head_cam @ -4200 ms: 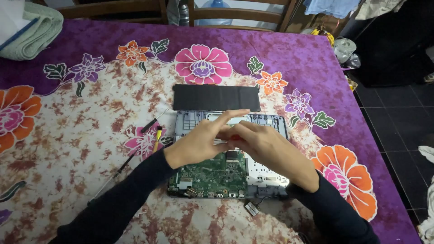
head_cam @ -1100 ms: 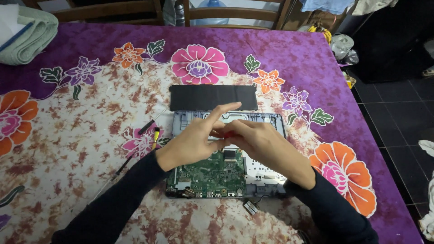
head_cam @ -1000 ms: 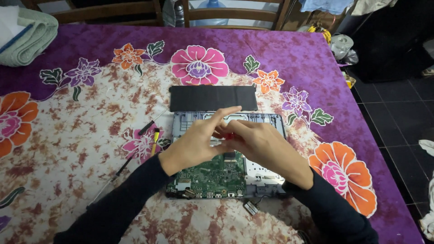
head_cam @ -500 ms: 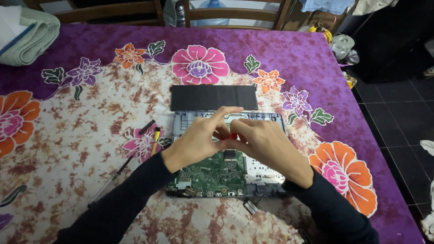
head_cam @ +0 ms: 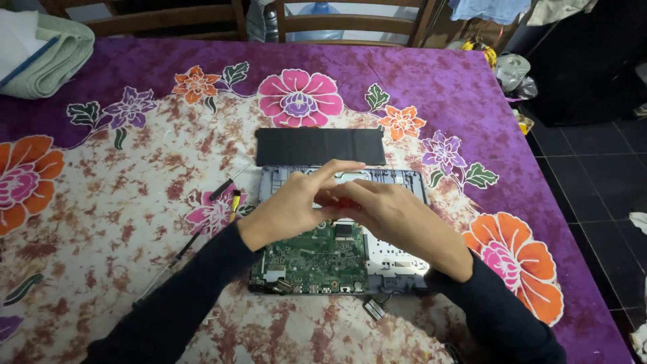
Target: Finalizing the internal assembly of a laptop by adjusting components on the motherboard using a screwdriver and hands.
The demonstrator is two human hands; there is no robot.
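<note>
At centre frame both hands — left hand and right hand — meet fingertip to fingertip over the opened laptop base, apparently pinching some small part, hidden; next comes a careful, steady lift.

Floral-clothed table (opened laptop, battery, screwdrivers)

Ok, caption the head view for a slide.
Both hands meet over an opened laptop base, green circuit board exposed, on a floral tablecloth.
</note>
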